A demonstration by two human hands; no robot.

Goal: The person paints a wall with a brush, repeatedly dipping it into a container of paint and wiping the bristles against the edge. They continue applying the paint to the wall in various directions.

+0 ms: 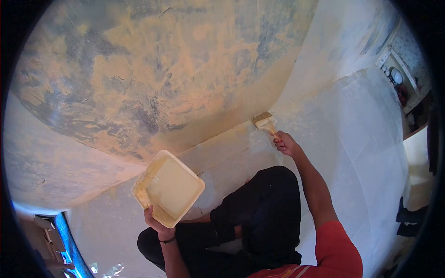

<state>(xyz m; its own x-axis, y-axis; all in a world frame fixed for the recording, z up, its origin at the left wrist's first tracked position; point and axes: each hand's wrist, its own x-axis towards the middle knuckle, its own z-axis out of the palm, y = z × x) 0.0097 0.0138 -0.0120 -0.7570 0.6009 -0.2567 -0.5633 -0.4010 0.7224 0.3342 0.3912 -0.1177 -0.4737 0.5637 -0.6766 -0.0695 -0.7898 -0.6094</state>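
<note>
Brushwork by the wall (194, 69), I judge: my right hand (286, 144) grips a brush (265, 122), my left hand (157, 222) a tub (201, 185), best kept level.

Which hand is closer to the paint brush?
Right. The right hand is holding the brush by its handle. The left hand is farther away, off to the brush's left in the picture, holding the square tub by its edge.

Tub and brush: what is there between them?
A bare stretch of floor along the foot of the wall lies between the tub and the brush, as the head view shows.
</note>
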